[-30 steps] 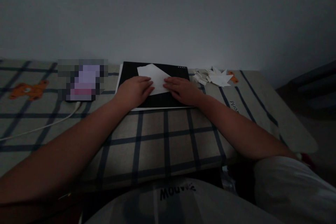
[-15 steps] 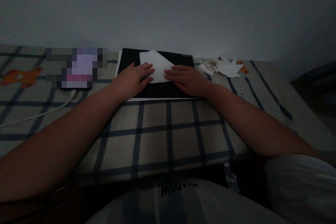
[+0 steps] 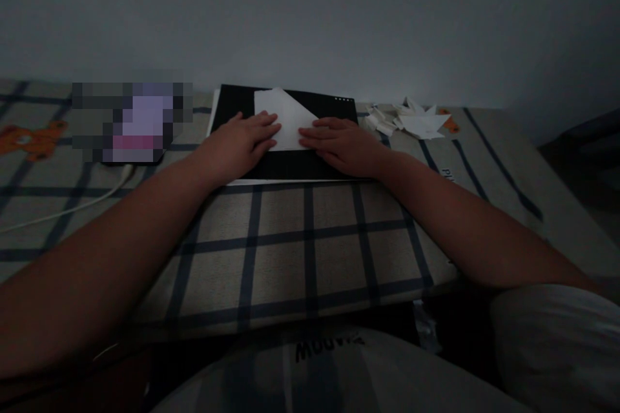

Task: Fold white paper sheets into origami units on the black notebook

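Observation:
A folded sheet of white paper [image 3: 285, 117] with a slanted upper right edge lies on a black notebook or folder [image 3: 290, 166]. My left hand [image 3: 242, 145] rests flat with its fingertips on the paper's left side. From the other side, my right hand [image 3: 341, 145] lies palm down, its fingers stretched over the paper's right part. Both hands are open, and neither grips anything. The fingers and palms hide the paper's side edges and parts of the black cover.
On the left lies a phone [image 3: 138, 122], its picture blurred, with a white cable [image 3: 97, 202] plugged in. Folded white paper pieces [image 3: 419, 122] sit to the right of the notebook. A checked cloth [image 3: 285, 264] covers the table, which meets a grey wall [image 3: 310, 19].
The view has shifted slightly, so the things on the left appear a little further left. Both hands stay on the paper; I see no clear change in its folds.

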`<action>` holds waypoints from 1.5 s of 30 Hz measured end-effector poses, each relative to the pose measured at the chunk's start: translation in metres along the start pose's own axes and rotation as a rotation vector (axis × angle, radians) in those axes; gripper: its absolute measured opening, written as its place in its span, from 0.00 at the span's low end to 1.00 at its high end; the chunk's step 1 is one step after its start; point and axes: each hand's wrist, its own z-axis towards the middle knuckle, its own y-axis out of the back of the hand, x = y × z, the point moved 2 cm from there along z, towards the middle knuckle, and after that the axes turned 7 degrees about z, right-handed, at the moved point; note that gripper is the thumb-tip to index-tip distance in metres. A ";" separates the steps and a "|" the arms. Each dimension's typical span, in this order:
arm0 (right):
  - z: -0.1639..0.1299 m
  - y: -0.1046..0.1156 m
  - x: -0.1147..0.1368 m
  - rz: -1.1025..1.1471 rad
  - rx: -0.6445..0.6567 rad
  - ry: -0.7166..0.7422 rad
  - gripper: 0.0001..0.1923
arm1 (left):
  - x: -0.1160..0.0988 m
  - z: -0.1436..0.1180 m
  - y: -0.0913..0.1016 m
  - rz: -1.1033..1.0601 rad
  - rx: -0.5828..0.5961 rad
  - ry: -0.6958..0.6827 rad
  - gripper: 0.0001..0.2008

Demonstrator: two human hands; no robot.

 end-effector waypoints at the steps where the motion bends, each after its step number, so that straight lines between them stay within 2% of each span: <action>1: 0.000 0.000 0.000 -0.003 -0.001 0.006 0.28 | -0.001 -0.001 0.001 0.041 0.013 0.001 0.25; 6: 0.000 0.000 0.001 -0.020 -0.009 0.020 0.28 | -0.012 -0.004 0.006 0.200 0.085 0.015 0.28; 14: 0.000 0.001 0.000 -0.013 -0.006 0.031 0.29 | -0.019 -0.005 0.009 0.252 0.109 0.032 0.29; 22: 0.000 0.001 -0.002 -0.006 0.003 0.035 0.29 | -0.014 -0.006 0.008 0.269 0.088 -0.008 0.29; 31: -0.001 0.000 -0.003 0.000 -0.014 0.048 0.27 | -0.017 -0.005 0.008 0.283 0.089 -0.004 0.29; 37: 0.000 0.002 0.001 0.003 -0.015 0.045 0.28 | -0.022 -0.006 0.012 0.294 0.046 -0.049 0.29; 45: 0.000 0.000 -0.001 0.003 -0.016 0.039 0.28 | -0.021 -0.009 0.012 0.256 0.028 -0.033 0.28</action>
